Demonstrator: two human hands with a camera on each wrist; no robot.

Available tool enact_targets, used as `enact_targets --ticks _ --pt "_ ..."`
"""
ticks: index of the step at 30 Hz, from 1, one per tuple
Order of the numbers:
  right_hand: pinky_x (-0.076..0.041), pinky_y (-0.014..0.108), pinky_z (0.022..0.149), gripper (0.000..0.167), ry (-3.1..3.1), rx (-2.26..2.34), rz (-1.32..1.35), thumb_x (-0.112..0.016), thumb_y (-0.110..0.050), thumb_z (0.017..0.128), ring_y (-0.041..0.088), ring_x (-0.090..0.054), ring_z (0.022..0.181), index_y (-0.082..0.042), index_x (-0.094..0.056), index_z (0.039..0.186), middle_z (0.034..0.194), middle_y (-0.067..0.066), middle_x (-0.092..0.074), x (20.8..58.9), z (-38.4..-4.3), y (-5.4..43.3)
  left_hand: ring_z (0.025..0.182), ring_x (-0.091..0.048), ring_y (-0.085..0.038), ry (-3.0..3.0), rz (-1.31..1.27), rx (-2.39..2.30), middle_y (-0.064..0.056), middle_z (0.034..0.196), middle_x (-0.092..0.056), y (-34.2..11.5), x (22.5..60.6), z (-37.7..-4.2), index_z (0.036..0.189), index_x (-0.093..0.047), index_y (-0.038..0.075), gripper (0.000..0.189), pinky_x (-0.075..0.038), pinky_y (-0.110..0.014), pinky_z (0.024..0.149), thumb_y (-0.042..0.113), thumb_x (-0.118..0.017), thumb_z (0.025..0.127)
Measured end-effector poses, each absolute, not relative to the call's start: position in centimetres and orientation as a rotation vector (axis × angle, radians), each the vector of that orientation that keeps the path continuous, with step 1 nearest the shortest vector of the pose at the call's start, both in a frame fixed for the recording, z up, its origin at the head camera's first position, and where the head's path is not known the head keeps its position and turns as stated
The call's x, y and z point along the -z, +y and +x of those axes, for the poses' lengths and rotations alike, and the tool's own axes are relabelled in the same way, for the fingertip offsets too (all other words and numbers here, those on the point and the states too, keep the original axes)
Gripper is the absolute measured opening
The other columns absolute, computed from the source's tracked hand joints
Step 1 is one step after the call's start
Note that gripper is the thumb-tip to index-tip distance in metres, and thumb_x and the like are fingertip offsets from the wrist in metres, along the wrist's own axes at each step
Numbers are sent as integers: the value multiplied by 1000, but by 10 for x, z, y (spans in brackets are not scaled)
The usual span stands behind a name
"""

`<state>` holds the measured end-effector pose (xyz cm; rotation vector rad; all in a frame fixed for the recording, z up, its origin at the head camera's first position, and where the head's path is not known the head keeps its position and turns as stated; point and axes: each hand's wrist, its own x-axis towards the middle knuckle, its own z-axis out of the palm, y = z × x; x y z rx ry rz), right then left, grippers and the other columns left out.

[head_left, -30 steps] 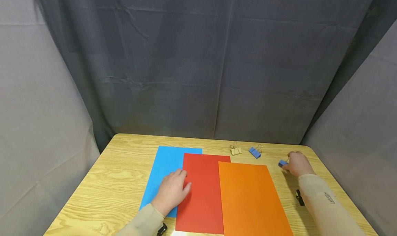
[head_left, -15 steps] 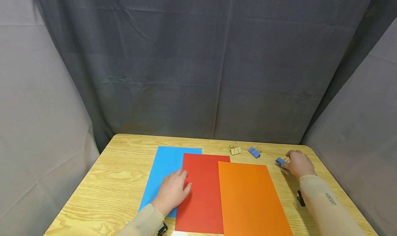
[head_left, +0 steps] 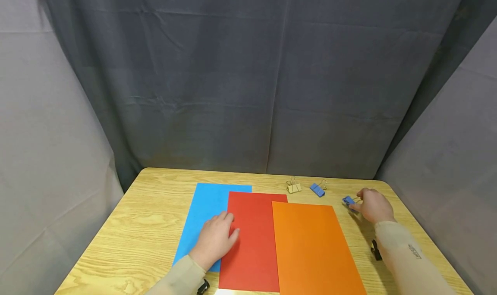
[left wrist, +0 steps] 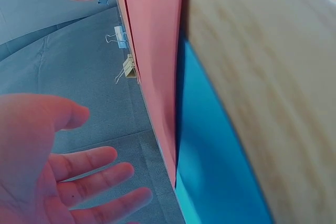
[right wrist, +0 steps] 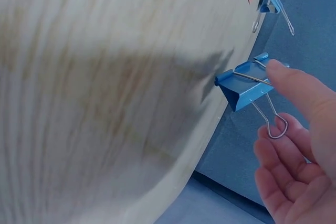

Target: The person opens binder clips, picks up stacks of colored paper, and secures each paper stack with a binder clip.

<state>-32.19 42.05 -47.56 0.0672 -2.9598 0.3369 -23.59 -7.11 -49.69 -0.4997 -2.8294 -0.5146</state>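
My right hand (head_left: 375, 205) pinches a blue binder clip (head_left: 347, 200) at the right of the table. In the right wrist view the thumb (right wrist: 294, 85) presses one wire handle of that clip, while the fingers lie by the other handle. The clip's body points away from the palm, close over the wood. Over the blue sheet (head_left: 206, 204) and the red sheet (head_left: 252, 243) my left hand (head_left: 215, 238) hovers with relaxed fingers. Seen from the left wrist, its fingers (left wrist: 100, 182) are spread and hold nothing.
An orange sheet (head_left: 314, 243) overlaps the red one, which overlaps the blue one. Near the table's (head_left: 147, 217) back edge lie a yellow binder clip (head_left: 294, 188) and a second blue binder clip (head_left: 317, 190). Grey cloth (head_left: 209, 79) hangs behind the table.
The binder clip in my right hand has turned and shifted slightly to the left and away from me, its body tilting outward. My left hand stays in place over the sheets.
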Motion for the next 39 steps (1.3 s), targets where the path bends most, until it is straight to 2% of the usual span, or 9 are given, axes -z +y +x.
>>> enact_targets --ticks 4,15,26,30,33,36,39 --pt "-55 58 81 51 -2932 -367 59 -84 -24 86 45 -67 91 12 -67 117 104 30 -68 481 -322 421 80 -63 -23 -2830 -501 517 -5 98 -66 -71 497 -236 107 -68 6 28 -55 -44 73 30 -73 95" --pt "-55 57 78 53 -2862 -488 11 -83 -25 87 44 -67 90 13 -63 119 110 33 -68 488 -317 421 79 -62 -23 -2828 -497 519 -5 97 -66 -70 497 -236 107 -68 6 27 -55 -44 72 30 -73 95" --pt "-55 57 77 48 -2817 -509 -16 -84 -22 86 42 -65 88 12 -64 114 106 31 -68 495 -315 420 79 -63 -23 -2791 -502 513 -5 96 -65 -69 497 -236 106 -68 6 27 -54 -43 71 29 -74 95" --pt "-55 58 80 49 -2779 -566 -7 -83 -23 88 45 -66 93 11 -65 117 108 32 -68 497 -314 420 78 -62 -23 -2787 -506 502 -4 96 -65 -69 497 -236 106 -68 6 27 -53 -42 70 30 -73 95" --pt "-55 58 83 53 -2750 -703 -35 -81 -30 90 44 -66 98 10 -64 121 112 31 -68 497 -313 419 78 -62 -22 -2793 -508 499 -4 96 -65 -68 496 -236 106 -68 6 27 -53 -42 70 30 -73 95" --pt "-56 53 85 61 -2728 -882 -96 -77 -41 93 41 -66 102 7 -62 126 115 28 -67 497 -312 418 77 -61 -22 -2804 -509 507 -4 95 -65 -67 496 -236 107 -68 6 27 -53 -42 70 30 -73 95" --pt "-59 36 81 68 -2716 -1009 -153 -74 -51 93 35 -67 103 4 -60 130 119 24 -66 495 -311 416 76 -59 -21 -2815 -509 515 -4 95 -64 -67 495 -235 107 -68 5 28 -53 -42 70 30 -73 95"
